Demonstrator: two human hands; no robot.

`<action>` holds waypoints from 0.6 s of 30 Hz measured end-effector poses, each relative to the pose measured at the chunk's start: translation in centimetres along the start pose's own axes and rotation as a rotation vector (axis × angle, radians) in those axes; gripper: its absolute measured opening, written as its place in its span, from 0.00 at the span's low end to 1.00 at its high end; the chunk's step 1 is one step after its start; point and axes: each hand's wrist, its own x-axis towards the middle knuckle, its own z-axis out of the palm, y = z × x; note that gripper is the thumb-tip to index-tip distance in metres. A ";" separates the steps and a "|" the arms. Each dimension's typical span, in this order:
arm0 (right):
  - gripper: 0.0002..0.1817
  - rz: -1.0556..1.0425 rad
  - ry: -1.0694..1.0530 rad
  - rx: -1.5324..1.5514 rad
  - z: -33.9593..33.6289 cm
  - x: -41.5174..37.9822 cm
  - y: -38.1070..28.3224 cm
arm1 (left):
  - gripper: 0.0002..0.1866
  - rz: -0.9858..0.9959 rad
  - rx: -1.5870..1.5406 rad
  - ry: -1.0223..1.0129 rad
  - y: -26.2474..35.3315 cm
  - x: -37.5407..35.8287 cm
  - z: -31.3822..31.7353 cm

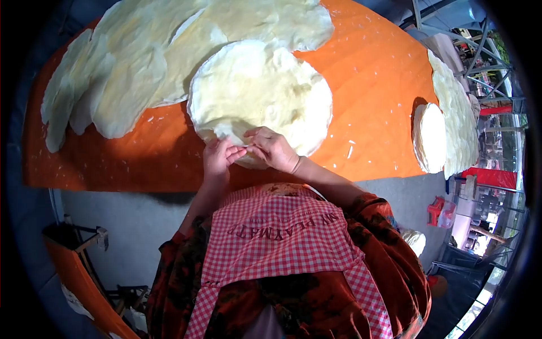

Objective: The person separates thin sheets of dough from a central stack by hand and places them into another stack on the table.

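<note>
A stack of thin, pale, round sheets, like flat dough rounds, lies on the orange cloth in front of me. My left hand is at its near edge, fingers closed in a pinch on a lifted, crumpled bit of sheet edge. Beside it, my right hand lies over the same rim. Its thumb and fingertips press together on the sheet edge, close to the left fingertips. The exact grip is partly hidden by the fingers.
More overlapping pale sheets cover the far left of the orange table. At the right end stand a round stack and further sheets. White scraps dot the cloth. A red stool is on the floor to the right.
</note>
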 end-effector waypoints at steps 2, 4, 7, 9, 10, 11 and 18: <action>0.07 0.181 -0.011 0.201 0.0 -0.3 -0.7 | 0.12 0.052 -0.015 0.025 -0.1 -0.3 0.2; 0.12 0.264 -0.037 0.235 0.5 -0.3 0.2 | 0.14 0.051 -0.037 -0.054 0.2 -1.0 0.2; 0.23 0.436 -0.112 0.224 0.4 0.6 0.1 | 0.16 0.060 -0.043 -0.111 0.4 -1.1 0.4; 0.27 0.379 -0.125 0.038 0.9 0.6 0.0 | 0.15 0.069 -0.024 -0.116 -0.1 -0.6 -0.3; 0.30 0.347 -0.133 -0.055 1.1 0.7 0.0 | 0.15 0.092 0.013 -0.106 -0.5 -0.3 -0.6; 0.32 0.227 -0.146 -0.205 1.3 0.7 0.0 | 0.15 0.114 0.050 -0.096 -1.1 0.1 -0.9; 0.12 0.269 -0.285 -0.483 2.0 1.1 2.6 | 0.16 0.026 0.105 0.064 -2.9 0.7 -1.3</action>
